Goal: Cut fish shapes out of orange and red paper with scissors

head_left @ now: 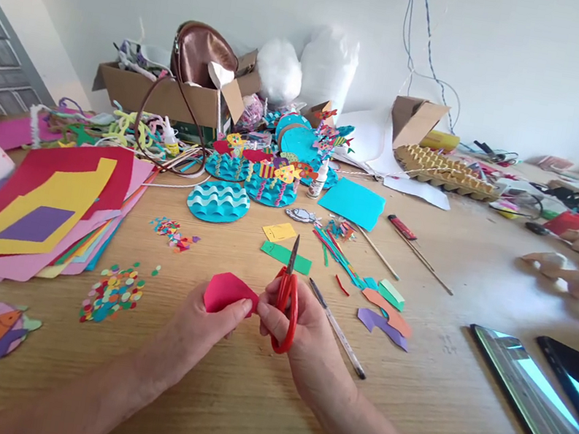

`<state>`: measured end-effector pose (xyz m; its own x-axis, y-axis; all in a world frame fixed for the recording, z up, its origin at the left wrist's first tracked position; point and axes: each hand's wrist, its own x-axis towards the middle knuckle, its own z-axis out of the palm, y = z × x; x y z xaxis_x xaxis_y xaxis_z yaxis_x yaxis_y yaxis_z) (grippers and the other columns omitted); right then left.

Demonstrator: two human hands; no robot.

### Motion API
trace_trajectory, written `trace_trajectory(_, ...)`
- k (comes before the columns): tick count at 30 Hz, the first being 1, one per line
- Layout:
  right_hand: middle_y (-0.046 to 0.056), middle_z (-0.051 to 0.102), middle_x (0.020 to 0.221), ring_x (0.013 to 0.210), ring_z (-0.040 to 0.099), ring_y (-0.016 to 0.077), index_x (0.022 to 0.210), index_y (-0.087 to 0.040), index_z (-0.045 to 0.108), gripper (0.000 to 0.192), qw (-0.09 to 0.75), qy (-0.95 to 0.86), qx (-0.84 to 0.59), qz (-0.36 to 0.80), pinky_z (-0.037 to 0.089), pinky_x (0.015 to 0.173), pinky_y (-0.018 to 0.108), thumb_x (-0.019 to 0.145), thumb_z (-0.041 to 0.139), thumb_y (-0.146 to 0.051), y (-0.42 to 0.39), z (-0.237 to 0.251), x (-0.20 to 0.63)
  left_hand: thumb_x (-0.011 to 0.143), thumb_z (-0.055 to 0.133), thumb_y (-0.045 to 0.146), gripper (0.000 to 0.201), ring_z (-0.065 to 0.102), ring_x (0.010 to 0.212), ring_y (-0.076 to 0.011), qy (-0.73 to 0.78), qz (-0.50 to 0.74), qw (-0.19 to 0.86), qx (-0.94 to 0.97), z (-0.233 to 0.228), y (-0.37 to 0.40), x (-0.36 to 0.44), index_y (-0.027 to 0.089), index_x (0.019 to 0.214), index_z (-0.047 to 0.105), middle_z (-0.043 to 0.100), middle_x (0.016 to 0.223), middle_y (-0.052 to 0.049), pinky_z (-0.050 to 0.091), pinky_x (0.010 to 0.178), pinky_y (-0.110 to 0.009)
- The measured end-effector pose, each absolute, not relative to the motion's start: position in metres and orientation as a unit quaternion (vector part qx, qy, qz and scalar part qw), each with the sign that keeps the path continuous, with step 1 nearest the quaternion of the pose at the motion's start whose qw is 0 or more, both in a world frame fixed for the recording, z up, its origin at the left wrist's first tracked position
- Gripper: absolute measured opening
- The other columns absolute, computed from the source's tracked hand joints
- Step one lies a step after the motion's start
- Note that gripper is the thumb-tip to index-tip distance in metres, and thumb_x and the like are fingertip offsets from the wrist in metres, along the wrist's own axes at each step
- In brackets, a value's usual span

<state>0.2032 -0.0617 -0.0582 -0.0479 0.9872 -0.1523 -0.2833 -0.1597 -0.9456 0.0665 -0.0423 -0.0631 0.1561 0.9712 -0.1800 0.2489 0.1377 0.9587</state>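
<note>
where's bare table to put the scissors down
Bare wood lies near the table edge, around the forearms, and right of the pen up to the tablet. Crowded: paper scraps ahead, confetti and paper stack on the left.

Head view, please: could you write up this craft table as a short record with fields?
left hand: left hand pinches a folded pink paper piece
right hand: right hand holds red scissors, blades closed and pointing away
surface: wooden table
nearby right: pen, paper offcuts
nearby left: confetti pile, stack of coloured paper sheets
behind: blue wave discs, cardboard box
far right: two dark screens
</note>
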Motion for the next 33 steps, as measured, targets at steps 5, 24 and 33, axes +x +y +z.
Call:
trace_trajectory(5, -0.007, 0.048, 0.063, 0.051, 0.042, 0.0068, 0.075, -0.019, 0.046, 0.029, 0.515, -0.398, -0.453, 0.610, 0.033, 0.048, 0.020, 0.064, 0.070, -0.030, -0.063, -0.056, 0.203, 0.072, 0.055, 0.033, 0.022, 0.045, 0.055, -0.0132, 0.511, 0.363, 0.525, 0.576, -0.064, -0.046, 0.065, 0.019, 0.056, 0.050, 0.047, 0.051, 0.004, 0.034, 0.055, -0.025)
trace_trajectory(24, -0.005, 0.038, 0.051, 0.047, 0.038, 0.0094, 0.059, -0.021, 0.035, 0.028, 0.304, -0.628, -0.509, 0.504, 0.029, 0.045, 0.021, 0.084, 0.036, -0.034, -0.076, -0.059, 0.196, 0.074, 0.055, 0.026, 0.020, 0.043, 0.053, -0.0097, 0.459, 0.544, 0.570, 0.411, -0.057, -0.039, 0.068, 0.017, 0.056, 0.051, 0.048, 0.053, 0.004, 0.037, 0.051, -0.022)
trace_trajectory(33, -0.004, 0.040, 0.053, 0.049, 0.039, 0.0089, 0.062, -0.019, 0.038, 0.029, 0.297, -0.632, -0.514, 0.498, 0.027, 0.045, 0.021, 0.086, 0.036, -0.035, -0.075, -0.061, 0.195, 0.074, 0.056, 0.030, 0.021, 0.047, 0.054, -0.0114, 0.469, 0.529, 0.581, 0.404, -0.061, -0.042, 0.070, 0.017, 0.058, 0.055, 0.053, 0.052, 0.002, 0.040, 0.052, -0.023)
